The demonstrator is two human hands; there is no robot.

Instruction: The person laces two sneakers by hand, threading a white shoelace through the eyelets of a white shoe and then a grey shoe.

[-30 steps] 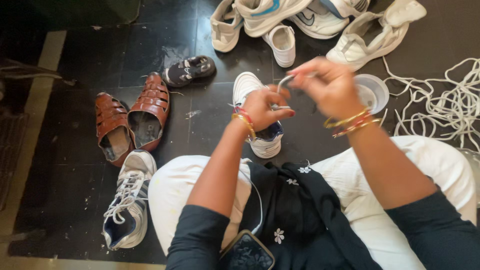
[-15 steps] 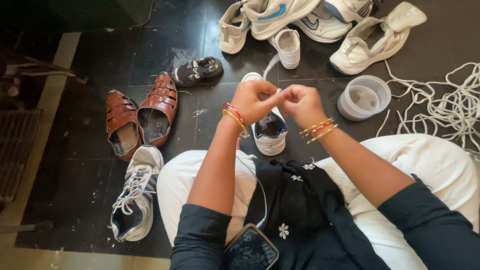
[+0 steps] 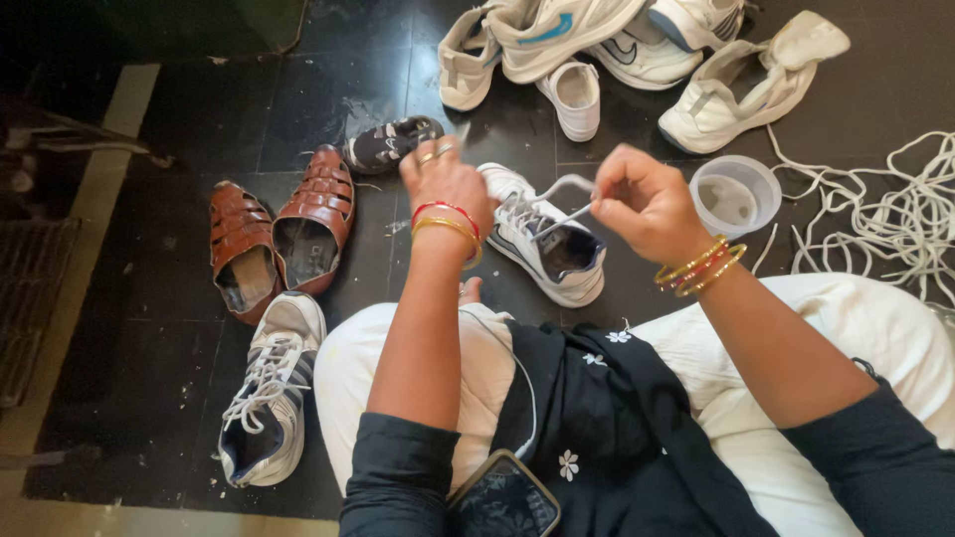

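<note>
Half a second back both hands met in a knot over the sneaker's tongue; now they have drawn apart, and the shoe has swung so its toe points up and to the left. I sit on the dark floor [image 3: 149,328] with the white sneaker [image 3: 542,244] just in front of my knees. My right hand [image 3: 645,202] is raised above and to the right of the shoe, fingers pinched together on the white lace [image 3: 559,204], which runs taut from my fingertips down to the eyelets. My left hand [image 3: 445,181] sits at the shoe's left edge, back toward the camera, fingers curled; I cannot tell whether it grips the shoe's side or the lace, since the fingertips are hidden.

A clear round plastic cup [image 3: 734,195] stands just right of my right hand. Loose white laces [image 3: 875,214] lie tangled farther right. A heap of white sneakers [image 3: 617,50] fills the top of the view. Left of my left hand lie a pair of brown leather sandals [image 3: 279,234] and a small dark child's sandal [image 3: 391,144]. A laced white-and-navy sneaker [image 3: 264,398] rests beside my left knee, and a phone [image 3: 502,502] lies in my lap.
</note>
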